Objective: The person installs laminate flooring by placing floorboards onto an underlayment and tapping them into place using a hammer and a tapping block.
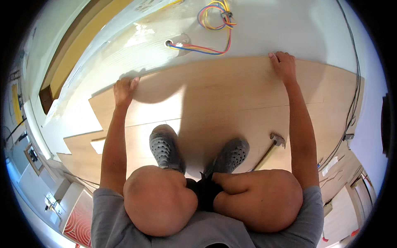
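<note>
My left hand (125, 87) grips the far edge of a light wood floor plank (215, 82) near its left end, fingers curled on the edge. My right hand (283, 64) holds the same edge farther right, also with curled fingers. The plank lies alongside other light planks (215, 124) under my dark perforated shoes (229, 159). A hammer (264, 153) with a pale yellowish handle rests on the planks, left of my right forearm.
Coiled red, blue and yellow wires (217, 16) and a conduit hole (168, 43) sit on the pale underlay (260, 33). Dark cables (352, 103) run along the right side. A long yellowish board (70, 45) lies at upper left; a small white piece (97, 146) is on the planks at left.
</note>
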A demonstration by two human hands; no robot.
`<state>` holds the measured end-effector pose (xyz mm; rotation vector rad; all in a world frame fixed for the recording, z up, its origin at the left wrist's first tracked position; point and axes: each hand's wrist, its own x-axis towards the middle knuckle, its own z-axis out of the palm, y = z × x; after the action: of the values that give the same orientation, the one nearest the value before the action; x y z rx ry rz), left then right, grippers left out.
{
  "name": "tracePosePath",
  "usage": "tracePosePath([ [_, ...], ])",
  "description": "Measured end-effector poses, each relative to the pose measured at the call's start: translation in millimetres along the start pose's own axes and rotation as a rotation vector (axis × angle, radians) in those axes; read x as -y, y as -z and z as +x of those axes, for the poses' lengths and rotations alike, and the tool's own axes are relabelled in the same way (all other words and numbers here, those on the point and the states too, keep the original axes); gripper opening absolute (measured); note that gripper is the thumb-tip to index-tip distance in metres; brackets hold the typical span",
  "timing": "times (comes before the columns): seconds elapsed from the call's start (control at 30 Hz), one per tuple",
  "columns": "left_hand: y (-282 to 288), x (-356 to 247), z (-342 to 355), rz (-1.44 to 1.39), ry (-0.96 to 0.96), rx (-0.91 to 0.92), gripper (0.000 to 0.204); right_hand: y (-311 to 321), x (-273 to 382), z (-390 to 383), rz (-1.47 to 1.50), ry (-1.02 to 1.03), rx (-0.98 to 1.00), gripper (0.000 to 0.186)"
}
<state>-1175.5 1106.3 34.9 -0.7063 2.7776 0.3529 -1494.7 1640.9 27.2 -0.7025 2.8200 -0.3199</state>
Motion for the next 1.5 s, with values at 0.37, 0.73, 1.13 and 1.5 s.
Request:
tracePosePath([
  [0.37, -26.2, 10.7, -0.7, -0.291, 0.011, -0.256, 0.038, -17.5, -14.4, -2.1, 0.253, 0.04, -0.238, 0.022],
  [0.73, -19.0, 2.7, -18.2, -0.341, 0.003, -0.374, 0.04, -2.9, -25.0, -4.1, 0.325, -0.086, -0.155, 0.034],
  [1.13, -32.0, -0.1, -10.4, -0.29, 0.017, -0.38, 0.032, -23.6, -54.4, 10.1, 0.328, -0.111, -0.04, 0.027],
  [1.5, -55.6, 0.0, -34.2, -0.479, 0.057, -0.329, 0.025, -17.8, -51.2, -24.4, 0.322, -0.064, -0.158, 0.017],
])
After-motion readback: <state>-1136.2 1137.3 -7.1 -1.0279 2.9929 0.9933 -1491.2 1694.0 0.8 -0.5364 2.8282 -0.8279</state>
